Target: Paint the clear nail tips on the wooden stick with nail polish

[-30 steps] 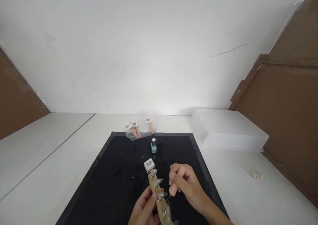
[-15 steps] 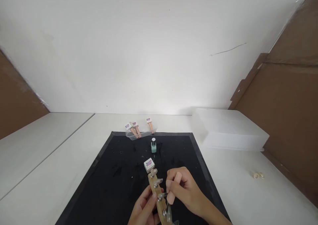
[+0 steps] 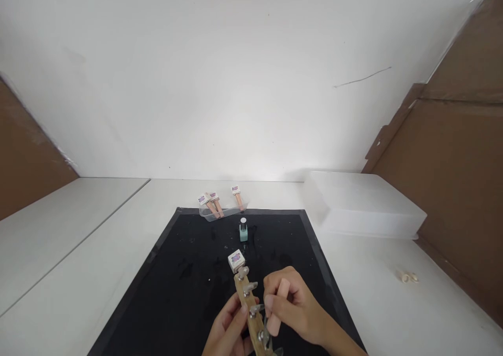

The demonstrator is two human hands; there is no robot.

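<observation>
Item: wooden display stick carrying a row of clear false nail tips on metal fixings, topped by a small white labelled block; held low at the near edge of the black mat, slanting away from the wearer. Left hand: fingers closed around the stick's lower part, thumb against its side. Right hand: fingers curled shut on a pale pink polish-brush cap, its lower end just beside one of the nearer nail tips; the bristles themselves are too small to make out. Beyond, upright on the mat: mint-green polish bottle, open, well apart from the hands. At the mat's far edge: clear shallow tray with three more sticks lying in it. To the right, on the white table: translucent plastic box; further right, two small pale rings. Risk, as judged: the stick is held in the air with no support, so a wobble of either hand could smear polish past the tip onto the wood or the neighbouring tip; the uncapped bottle could tip and spill if knocked when reached for.
</observation>
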